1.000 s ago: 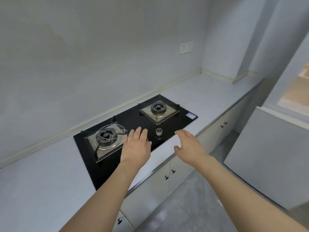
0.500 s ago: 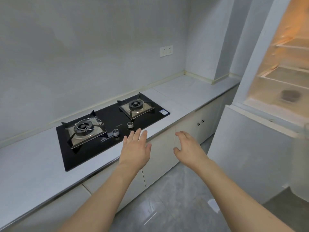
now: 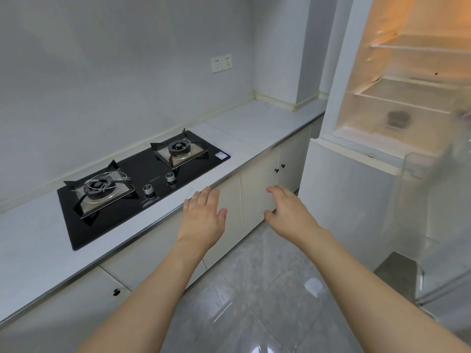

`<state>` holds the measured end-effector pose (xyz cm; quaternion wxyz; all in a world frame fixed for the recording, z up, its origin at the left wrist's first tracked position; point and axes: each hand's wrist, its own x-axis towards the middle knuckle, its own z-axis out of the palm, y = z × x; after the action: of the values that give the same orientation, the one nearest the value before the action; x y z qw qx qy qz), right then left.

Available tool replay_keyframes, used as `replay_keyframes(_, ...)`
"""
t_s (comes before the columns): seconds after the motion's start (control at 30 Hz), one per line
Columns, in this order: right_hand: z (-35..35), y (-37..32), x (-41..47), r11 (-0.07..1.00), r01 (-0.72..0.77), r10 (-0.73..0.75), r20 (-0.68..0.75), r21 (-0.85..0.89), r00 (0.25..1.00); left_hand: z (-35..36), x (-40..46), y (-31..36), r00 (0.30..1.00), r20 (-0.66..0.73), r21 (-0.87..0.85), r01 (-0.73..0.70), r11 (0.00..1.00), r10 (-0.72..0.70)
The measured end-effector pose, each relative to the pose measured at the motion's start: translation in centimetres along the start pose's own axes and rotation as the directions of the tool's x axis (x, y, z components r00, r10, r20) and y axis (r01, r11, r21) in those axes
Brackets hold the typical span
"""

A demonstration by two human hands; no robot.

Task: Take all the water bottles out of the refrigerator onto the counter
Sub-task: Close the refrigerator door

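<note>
A pale counter (image 3: 257, 123) runs along the wall from the left edge toward the far corner, with a black 2-burner gas hob (image 3: 142, 182) set into it and 2 knobs near its front edge. On the wall above sits a double socket (image 3: 221, 62). Below the counter are cream cupboard doors (image 3: 257, 197) with small dark pulls. Both arms reach forward over the grey tiled floor (image 3: 267, 289). The left hand (image 3: 204, 220) is held flat, palm down, fingers straight and close together, touching nothing. The right hand (image 3: 288, 212) is beside it, fingers loosely extended and slightly apart, thumb out, holding nothing. At the right stands the refrigerator (image 3: 397, 80) with its door open and its interior lit warm. Its glass shelves appear bare apart from 1 blurred dark shape (image 3: 398, 118) on the lowest level. No water bottle can be made out; the clear door bins (image 3: 433, 200) at far right are too blurred to tell their contents.
</note>
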<state>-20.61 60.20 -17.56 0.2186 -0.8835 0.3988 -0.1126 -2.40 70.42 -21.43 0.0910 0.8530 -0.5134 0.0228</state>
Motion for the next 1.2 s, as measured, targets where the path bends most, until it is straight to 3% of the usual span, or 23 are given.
replay_keyframes(0.33,-6.0,7.3,-6.2,0.987,0.161,-0.161,0.033,0.016,0.986,-1.7,-6.7,10.6,0.977,-0.108,-0.037,0.179,0.983,-0.182)
replay_keyframes(0.53,-9.6,10.3,-9.9,0.978,0.206,-0.206,0.02,0.018,0.978,-3.0,-9.9,16.4,0.969,-0.165,-0.047,0.18,0.982,-0.186)
replay_keyframes(0.87,-14.4,11.5,-13.0,0.955,0.295,-0.289,-0.134,0.028,0.948,-6.3,-11.6,20.0,0.953,-0.235,-0.073,0.177,0.982,-0.189)
replay_keyframes(1.07,-19.3,13.3,-15.0,0.882,0.467,-0.429,-0.3,0.067,0.852,-9.5,-13.2,26.3,0.919,-0.363,-0.098,0.129,0.987,-0.156)
replay_keyframes(1.2,-23.2,14.8,-17.0,0.766,0.642,-0.559,-0.465,0.028,0.687,-12.1,-13.6,30.7,0.871,-0.478,-0.118,0.063,0.991,-0.112)
